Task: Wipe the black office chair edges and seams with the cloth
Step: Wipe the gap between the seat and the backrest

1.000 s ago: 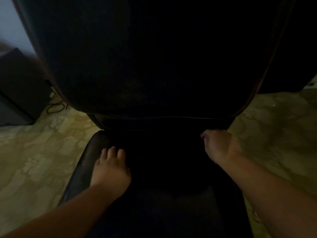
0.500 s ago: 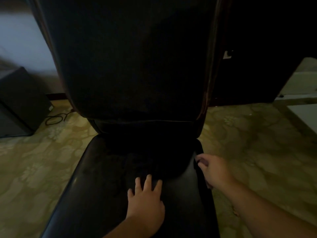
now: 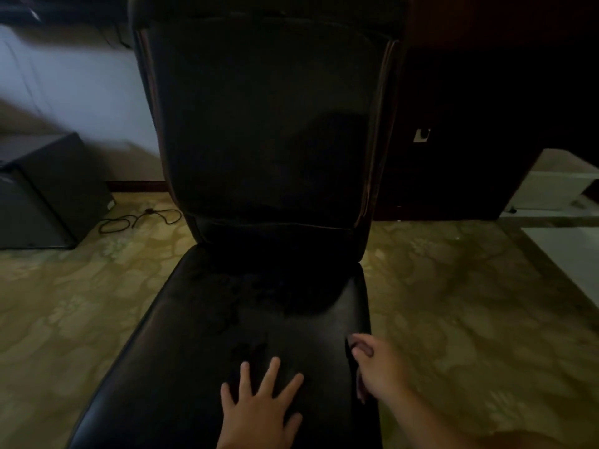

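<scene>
Along right edge of seat (image 3: pixel 259 335), near its front corner, we work right hand (image 3: pixel 377 367): fingers curled over seat rim, seemingly pinching something dark, cloth most likely, though too dim to tell cloth from upholstery. Left hand (image 3: pixel 259 406) lies flat on seat near front edge, fingers spread, grasping nothing, bracing chair. We judge step as wiping seat's right edge. Next move calls for firm pressure along rim. Chair back (image 3: pixel 265 124) stands upright behind; patterned floor (image 3: pixel 470 303) surrounds; cable (image 3: pixel 139 218) lies left.
</scene>
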{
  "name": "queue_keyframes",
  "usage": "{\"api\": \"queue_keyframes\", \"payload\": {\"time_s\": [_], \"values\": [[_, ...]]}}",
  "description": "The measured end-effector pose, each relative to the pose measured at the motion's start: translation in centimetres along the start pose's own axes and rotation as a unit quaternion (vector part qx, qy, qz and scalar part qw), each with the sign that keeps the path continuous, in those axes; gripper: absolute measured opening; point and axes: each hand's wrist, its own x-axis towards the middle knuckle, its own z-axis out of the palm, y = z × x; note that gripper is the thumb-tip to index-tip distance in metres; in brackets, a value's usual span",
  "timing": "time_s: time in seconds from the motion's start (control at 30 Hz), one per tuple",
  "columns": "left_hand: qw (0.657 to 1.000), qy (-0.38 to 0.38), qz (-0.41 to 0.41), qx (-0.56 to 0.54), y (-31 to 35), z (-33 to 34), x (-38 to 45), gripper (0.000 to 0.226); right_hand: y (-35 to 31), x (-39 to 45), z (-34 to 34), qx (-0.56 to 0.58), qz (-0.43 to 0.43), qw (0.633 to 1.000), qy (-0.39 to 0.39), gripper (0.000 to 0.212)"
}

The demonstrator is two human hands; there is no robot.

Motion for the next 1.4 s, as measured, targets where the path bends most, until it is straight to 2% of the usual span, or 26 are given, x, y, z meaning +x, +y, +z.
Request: {"api": "queue_keyframes", "payload": {"time_s": [0.17,0.43,0.5,0.7,1.17,1.4], "values": [[0.999,0.049,0.012,0.021,-0.6,0.2,-1.7,0.062,-0.3,-2.3,0.2,-0.013,-0.012,1.0,-0.004,0.017],[0.998,0.058,-0.005,0.001,-2.1,0.2,-2.7,0.056,-0.7,-5.1,0.3,-0.102,-0.04,0.992,-0.054,0.018],[0.998,0.065,-0.016,0.007,-2.5,0.1,-2.7,0.054,-0.8,-5.3,0.0,-0.096,-0.039,0.993,-0.054,0.017],[0.991,0.117,-0.06,0.024,-2.5,0.7,-2.8,0.063,-1.2,-6.5,-0.9,-0.015,-0.043,0.999,0.013,0.019],[0.989,0.125,-0.056,0.062,-7.4,1.8,-3.6,0.077,-1.4,-8.9,1.0,-0.021,-0.041,0.999,-0.025,0.021],[0.986,0.131,-0.091,0.049,-9.1,1.7,-3.7,0.082,-2.5,-10.1,1.8,-0.003,-0.073,0.997,-0.028,0.017]]}}
